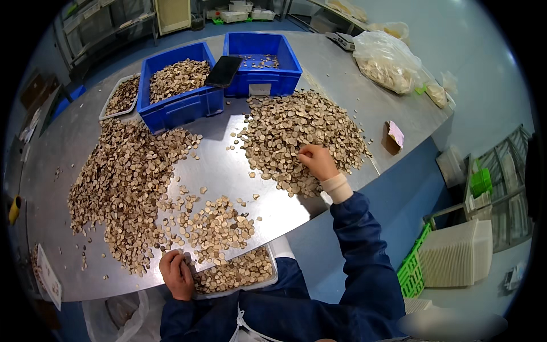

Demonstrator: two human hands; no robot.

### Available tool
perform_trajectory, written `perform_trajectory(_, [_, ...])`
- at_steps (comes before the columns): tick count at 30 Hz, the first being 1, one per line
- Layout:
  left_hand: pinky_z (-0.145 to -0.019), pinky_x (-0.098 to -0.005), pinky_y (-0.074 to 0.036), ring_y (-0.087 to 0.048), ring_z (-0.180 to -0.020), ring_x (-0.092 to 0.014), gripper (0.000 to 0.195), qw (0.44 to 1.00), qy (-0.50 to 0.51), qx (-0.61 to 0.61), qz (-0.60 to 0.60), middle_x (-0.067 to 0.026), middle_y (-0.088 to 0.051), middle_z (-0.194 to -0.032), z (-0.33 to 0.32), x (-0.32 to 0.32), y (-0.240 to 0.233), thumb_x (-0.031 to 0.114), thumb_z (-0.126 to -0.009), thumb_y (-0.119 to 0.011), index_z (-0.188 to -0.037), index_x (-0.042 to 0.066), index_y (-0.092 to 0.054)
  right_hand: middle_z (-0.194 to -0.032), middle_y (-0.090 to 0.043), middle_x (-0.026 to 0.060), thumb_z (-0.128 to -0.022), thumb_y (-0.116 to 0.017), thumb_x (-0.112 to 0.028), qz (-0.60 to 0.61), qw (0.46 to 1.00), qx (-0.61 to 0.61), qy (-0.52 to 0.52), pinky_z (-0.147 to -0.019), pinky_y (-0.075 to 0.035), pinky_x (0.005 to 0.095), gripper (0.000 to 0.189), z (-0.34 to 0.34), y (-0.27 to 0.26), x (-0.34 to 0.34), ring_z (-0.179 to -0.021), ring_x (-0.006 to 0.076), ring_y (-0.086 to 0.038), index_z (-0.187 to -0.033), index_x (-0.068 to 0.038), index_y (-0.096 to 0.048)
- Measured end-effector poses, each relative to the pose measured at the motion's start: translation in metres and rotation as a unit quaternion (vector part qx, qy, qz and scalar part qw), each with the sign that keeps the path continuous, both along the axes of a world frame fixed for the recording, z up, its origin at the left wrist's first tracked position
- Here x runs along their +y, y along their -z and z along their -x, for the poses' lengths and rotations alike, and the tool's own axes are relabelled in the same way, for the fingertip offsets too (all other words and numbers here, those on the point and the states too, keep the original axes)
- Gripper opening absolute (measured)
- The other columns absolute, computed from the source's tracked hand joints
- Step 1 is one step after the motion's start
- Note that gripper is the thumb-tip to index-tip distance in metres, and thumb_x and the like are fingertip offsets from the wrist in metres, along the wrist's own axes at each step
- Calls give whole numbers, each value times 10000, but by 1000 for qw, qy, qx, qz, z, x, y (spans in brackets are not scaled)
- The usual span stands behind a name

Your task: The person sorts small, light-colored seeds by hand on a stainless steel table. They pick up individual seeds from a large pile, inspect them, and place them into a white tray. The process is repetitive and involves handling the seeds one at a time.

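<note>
My right hand (319, 161) is over the near side of a wide pile of thin, round, tan dried slices (295, 124). Its thumb and fingertips are pinched together, and whether a slice is between them is hidden. At the table's near edge, my left hand (176, 274) rests with curled fingers beside a loose spread of paler slices (220, 226). What its fingertips touch cannot be made out. A white plastic tray (273, 273) full of slices sits at my lap, partly under the table edge. A second, browner pile (128, 184) covers the table's left side.
Two blue plastic crates (181, 109) (282, 81) stand at the back, a black phone (223, 72) across their rims. A white tray of slices (104, 112) sits left of them. Plastic bags (384, 60), a scale (340, 40) and a torn cardboard piece (394, 137) lie right.
</note>
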State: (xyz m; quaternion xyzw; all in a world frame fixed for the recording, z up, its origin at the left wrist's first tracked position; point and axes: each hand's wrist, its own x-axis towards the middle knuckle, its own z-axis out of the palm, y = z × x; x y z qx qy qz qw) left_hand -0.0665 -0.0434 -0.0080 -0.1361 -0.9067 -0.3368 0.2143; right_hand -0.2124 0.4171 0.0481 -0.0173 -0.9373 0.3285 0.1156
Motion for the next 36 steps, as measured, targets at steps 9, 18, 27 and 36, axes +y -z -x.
perform_trajectory(9, [-874, -401, -435, -547, -993, -340, 215, 1000, -10, 14, -6, -158, -584, -1049, -1, -1, 2, -88, -751, -570, -946, -15, -622, -862, -670, 197, -833, -575, -185, -164, 985, -3, 47, -655, -519, 452, 190, 20, 12, -18, -737, 375, -643, -795, -28, -674])
perform_trajectory(18, [-877, -406, -438, -548, -999, -342, 215, 1000, -9, 17, -23, -161, -587, -1051, 0, 4, 2, -98, -736, -579, -936, -25, -614, -821, -646, 60, -949, -553, -112, 473, 868, -154, -1, -534, -460, 208, 101, -16, -13, -1, -612, 100, -569, -960, -21, -596])
perform_trajectory(27, [-869, -415, -452, -560, -975, -357, 236, 999, -25, 20, -10, -170, -595, -1034, -1, -2, 9, -85, -748, -596, -969, -13, -634, -842, -638, 84, -942, -554, -80, 442, 836, -289, -149, -593, -508, 255, 89, -99, -38, -89, -639, 136, -611, -938, 0, -593])
perform_trajectory(36, [-822, -393, -465, -569, -957, -338, 258, 998, 20, 2, -55, -148, -584, -1065, -22, -9, -11, -55, -779, -604, -1024, 26, -613, -1023, -635, 139, -889, -611, -51, 135, 904, -181, -363, -795, -503, 341, 216, -164, -30, -175, -917, 287, -631, -1103, -20, -604])
